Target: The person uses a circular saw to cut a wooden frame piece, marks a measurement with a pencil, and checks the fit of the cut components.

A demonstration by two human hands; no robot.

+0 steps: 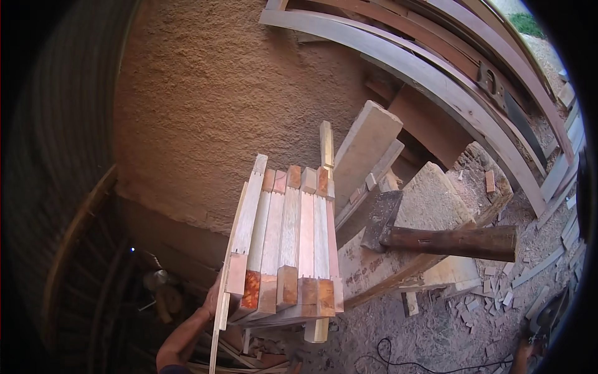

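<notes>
A bundle of squared wooden pieces (289, 237) stands side by side, pale and pinkish, with saw-cut notches and darker end blocks. One end block is streaked orange-red. Along its left side runs a long thin wooden strip (219, 318). My left hand (213, 300) is against this left side, its fingers hidden behind the wood. At the dim lower right edge, my right hand (526, 350) is closed at a dark tool (545, 316), whose exact kind is hard to make out. A black cord (430, 369) trails on the ground near it.
A hammer (455, 241) with a thick wooden handle rests on a heavy timber bench (380, 265), right of the bundle. Long curved-looking boards (411, 62) and a handsaw (498, 93) lie beyond. Offcuts and shavings (492, 293) litter the floor. A rough brown wall (199, 106) rises ahead.
</notes>
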